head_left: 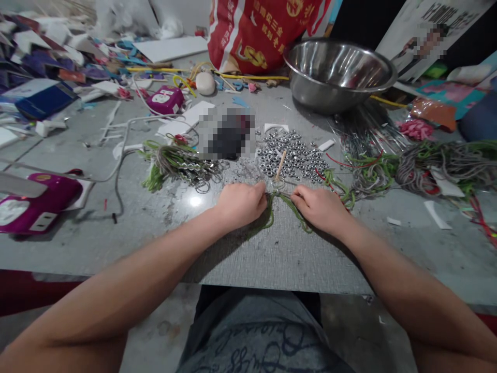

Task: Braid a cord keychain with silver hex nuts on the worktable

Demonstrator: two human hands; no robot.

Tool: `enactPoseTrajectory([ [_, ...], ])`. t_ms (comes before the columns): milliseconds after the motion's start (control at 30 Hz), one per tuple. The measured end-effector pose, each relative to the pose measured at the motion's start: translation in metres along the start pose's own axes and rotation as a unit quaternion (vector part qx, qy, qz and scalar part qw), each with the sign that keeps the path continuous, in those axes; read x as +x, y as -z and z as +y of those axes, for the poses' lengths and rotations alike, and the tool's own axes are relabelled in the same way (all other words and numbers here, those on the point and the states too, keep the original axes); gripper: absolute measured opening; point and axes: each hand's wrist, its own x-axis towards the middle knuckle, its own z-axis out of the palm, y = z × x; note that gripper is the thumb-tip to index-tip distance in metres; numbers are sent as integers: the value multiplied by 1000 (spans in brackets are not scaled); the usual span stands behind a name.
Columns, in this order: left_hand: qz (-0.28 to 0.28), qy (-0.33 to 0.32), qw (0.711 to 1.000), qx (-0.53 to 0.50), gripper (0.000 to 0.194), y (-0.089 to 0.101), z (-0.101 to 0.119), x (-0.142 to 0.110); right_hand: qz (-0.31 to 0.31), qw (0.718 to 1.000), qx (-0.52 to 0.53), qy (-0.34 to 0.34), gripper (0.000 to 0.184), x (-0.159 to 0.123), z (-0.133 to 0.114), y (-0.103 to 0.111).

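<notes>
My left hand (244, 204) and my right hand (318, 206) are both closed near the middle of the table, a short gap apart. Between them runs a green and grey cord (276, 192), pinched at each side. Green lengths of it hang down in loops below my fingers. A thin wooden stick (281, 165) stands up just beyond the cord, its lower end close to the middle. Past my hands lies a spread of small shiny silver beads (291, 154). My fingertips are partly hidden, and the fine detail at the cord's middle is too small to tell.
A bundle of green and grey cords (180, 163) lies left of the beads, and more cords (419, 166) lie at right. Behind stand a steel bowl (337, 77) and a red bag (248, 39). A purple power strip (42, 202) with white cable is at left.
</notes>
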Motion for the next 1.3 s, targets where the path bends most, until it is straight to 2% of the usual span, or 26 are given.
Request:
enactPoseTrajectory([
  [167,20,-9,999,-33,47,-1,5,-4,7,1000,18,1,29,0,-6,0],
  [400,-20,-30,999,-10,32,-1,6,-2,-36,999,-1,24,20,-5,-8,6],
  [633,-82,-124,989,1,29,12,-5,-1,-90,993,32,65,13,-4,0,11],
  [767,-91,-137,986,-7,26,14,-9,2,-102,992,39,69,13,-3,3,13],
  [933,-80,-120,989,-22,22,12,-12,1,-87,993,49,66,15,-3,4,12],
  [1133,-17,-75,997,-26,42,10,-19,2,-63,997,19,32,35,2,10,10],
  [1300,-27,-16,999,11,33,10,-29,5,-66,998,-18,-7,38,6,22,14],
])
